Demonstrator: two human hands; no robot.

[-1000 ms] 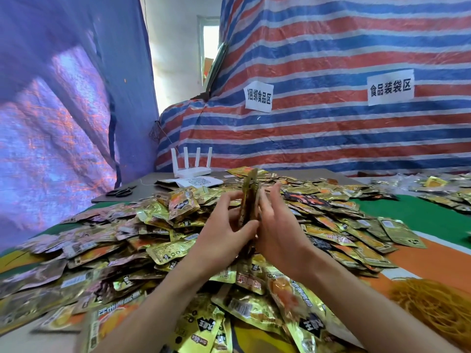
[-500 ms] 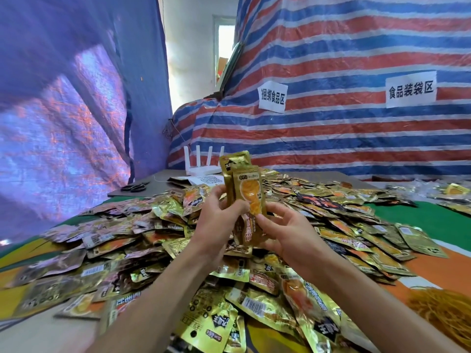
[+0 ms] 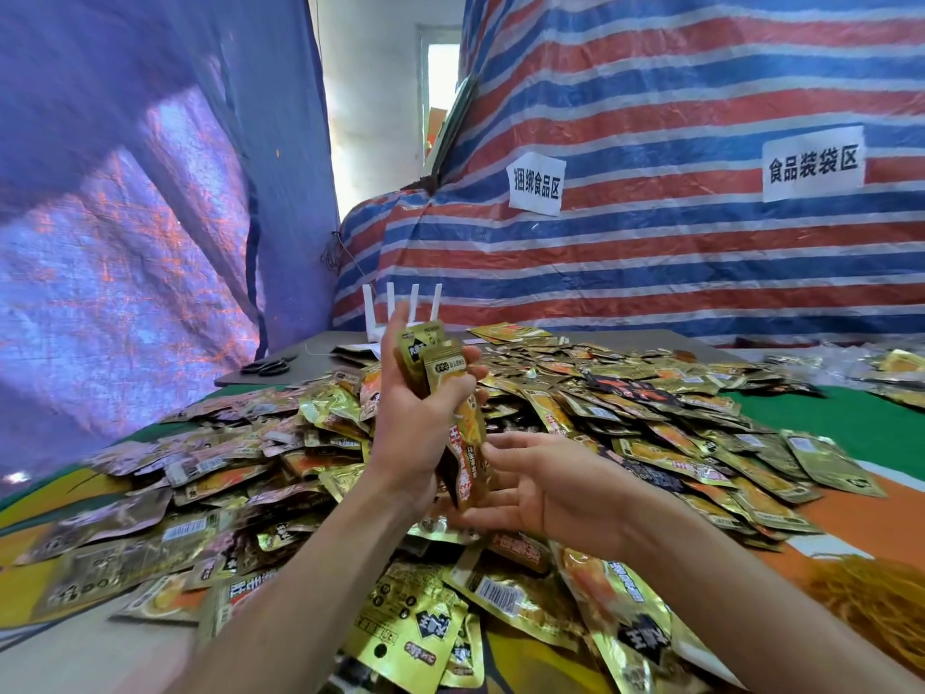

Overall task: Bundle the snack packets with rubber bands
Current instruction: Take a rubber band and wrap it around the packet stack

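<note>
My left hand (image 3: 418, 423) grips an upright stack of gold snack packets (image 3: 453, 398) above the table, thumb across the front packet. My right hand (image 3: 550, 488) is just below and to the right of the stack, fingers spread and relaxed, its fingertips near the stack's lower end; whether they touch it I cannot tell. A big heap of loose gold and orange packets (image 3: 625, 408) covers the table around both hands. A pile of yellow rubber bands (image 3: 871, 598) lies at the right edge.
A white router (image 3: 400, 313) with several antennas stands at the table's far side, behind my left hand. Black scissors (image 3: 268, 365) lie at the far left. Striped tarpaulin (image 3: 650, 242) with two paper labels hangs behind. More packets (image 3: 896, 365) lie far right.
My right hand has let go of the stack and dropped lower with its fingers spread. My left hand now holds the stack alone, tilted slightly.
</note>
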